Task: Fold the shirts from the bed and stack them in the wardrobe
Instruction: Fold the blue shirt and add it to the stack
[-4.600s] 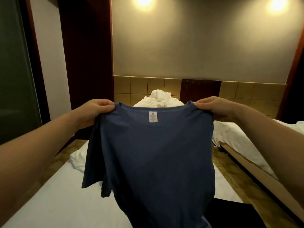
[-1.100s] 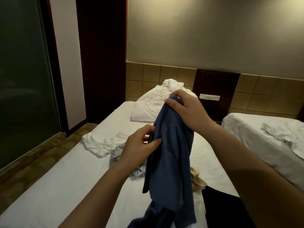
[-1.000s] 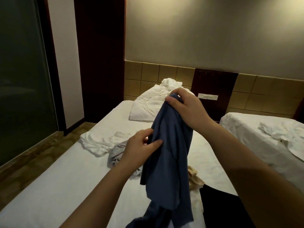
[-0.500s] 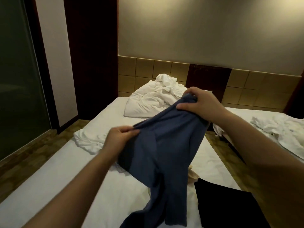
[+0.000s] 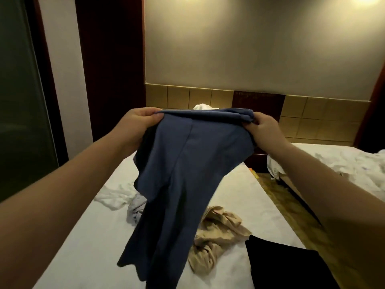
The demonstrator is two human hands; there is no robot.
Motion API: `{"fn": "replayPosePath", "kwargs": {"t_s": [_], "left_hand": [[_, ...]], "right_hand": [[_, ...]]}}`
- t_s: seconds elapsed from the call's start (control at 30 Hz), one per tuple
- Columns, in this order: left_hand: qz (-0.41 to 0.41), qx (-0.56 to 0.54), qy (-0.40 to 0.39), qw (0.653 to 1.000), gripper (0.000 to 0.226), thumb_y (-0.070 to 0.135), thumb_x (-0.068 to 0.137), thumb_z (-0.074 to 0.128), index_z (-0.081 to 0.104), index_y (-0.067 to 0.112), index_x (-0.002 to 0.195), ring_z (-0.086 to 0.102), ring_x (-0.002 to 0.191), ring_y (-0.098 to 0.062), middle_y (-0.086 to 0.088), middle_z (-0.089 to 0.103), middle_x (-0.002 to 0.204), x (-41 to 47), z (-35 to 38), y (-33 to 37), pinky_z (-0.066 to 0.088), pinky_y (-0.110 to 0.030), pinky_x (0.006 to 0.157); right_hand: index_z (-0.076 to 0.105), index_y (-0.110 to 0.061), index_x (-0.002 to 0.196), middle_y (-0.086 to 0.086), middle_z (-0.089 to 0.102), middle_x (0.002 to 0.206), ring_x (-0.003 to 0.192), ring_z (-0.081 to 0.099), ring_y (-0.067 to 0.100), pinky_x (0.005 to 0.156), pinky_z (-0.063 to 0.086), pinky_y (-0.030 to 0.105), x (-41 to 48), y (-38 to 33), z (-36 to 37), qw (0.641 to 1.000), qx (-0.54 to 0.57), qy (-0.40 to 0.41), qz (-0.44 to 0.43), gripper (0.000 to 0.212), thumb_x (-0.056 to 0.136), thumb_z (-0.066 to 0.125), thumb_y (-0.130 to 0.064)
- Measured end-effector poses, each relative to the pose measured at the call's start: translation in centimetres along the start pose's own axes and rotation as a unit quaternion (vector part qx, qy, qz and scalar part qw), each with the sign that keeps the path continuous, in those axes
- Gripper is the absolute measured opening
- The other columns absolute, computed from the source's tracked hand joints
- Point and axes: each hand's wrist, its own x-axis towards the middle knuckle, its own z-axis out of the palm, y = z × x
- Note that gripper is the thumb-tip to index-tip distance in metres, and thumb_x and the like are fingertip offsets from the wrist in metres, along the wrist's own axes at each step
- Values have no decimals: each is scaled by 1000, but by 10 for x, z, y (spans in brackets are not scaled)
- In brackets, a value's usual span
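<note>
A blue shirt (image 5: 187, 176) hangs in the air over the white bed (image 5: 79, 243), folded lengthwise with a crease down its middle. My left hand (image 5: 139, 124) grips its top left corner and my right hand (image 5: 262, 130) grips the top right corner, stretching the top edge level between them. On the sheet below lie a crumpled beige garment (image 5: 216, 234), a grey garment (image 5: 135, 209), a white garment (image 5: 113, 197) and a flat black garment (image 5: 279, 265). The blue shirt hides much of the bed's middle. No wardrobe can be made out.
A second bed (image 5: 341, 163) with rumpled white linen stands to the right across a strip of wooden floor (image 5: 277, 197). A dark panel (image 5: 108, 69) and a glass door (image 5: 18, 101) are on the left. White bedding (image 5: 203, 106) peeks above the shirt.
My hands moved apart and rose, pulling the bunched blue shirt out into a level top edge. My left hand shifted from the shirt's side to its top left corner.
</note>
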Motion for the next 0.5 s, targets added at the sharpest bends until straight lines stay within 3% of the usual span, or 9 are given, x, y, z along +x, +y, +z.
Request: {"fn": "replayPosePath", "kwargs": {"t_s": [0.2, 0.27, 0.33, 0.4, 0.5], "left_hand": [[67, 169, -5, 983, 18, 21, 96, 48, 65, 24, 87, 55, 83, -10, 2, 62, 88, 7, -9, -1, 42, -24, 74], [71, 246, -34, 966, 17, 20, 95, 49, 65, 22, 90, 54, 83, -8, 4, 61, 87, 8, -15, -5, 41, -22, 73], [64, 251, -32, 965, 15, 21, 94, 51, 66, 22, 93, 54, 85, -8, 6, 61, 89, 9, -19, -7, 38, -21, 70], [50, 234, -44, 970, 14, 20, 93, 53, 66, 23, 88, 56, 84, -12, 3, 63, 88, 8, -23, -7, 40, -23, 68], [-6, 190, -93, 977, 14, 20, 92, 53, 67, 21, 87, 58, 88, -21, -4, 64, 91, 6, -28, -12, 46, -33, 78]], "right_hand": [[55, -9, 118, 0, 56, 100, 91, 50, 13, 74, 34, 20, -3, -3, 7, 997, -12, 53, -59, 26, 99, 42, -21], [58, -10, 114, -1, 57, 98, 89, 50, 13, 69, 33, 21, 1, -3, 3, 994, -66, -8, -83, 24, 98, 45, -22], [61, -11, 109, -1, 58, 94, 86, 51, 14, 63, 34, 20, 4, -6, -4, 987, -105, -63, -103, 22, 97, 48, -24], [62, -15, 107, -2, 60, 90, 84, 54, 15, 68, 40, 16, 6, -13, -14, 991, -36, -85, -92, 18, 96, 49, -22], [61, -21, 103, -3, 62, 90, 85, 58, 13, 74, 47, 20, 3, -20, -20, 988, 21, -146, -40, 13, 96, 50, -23]]}}
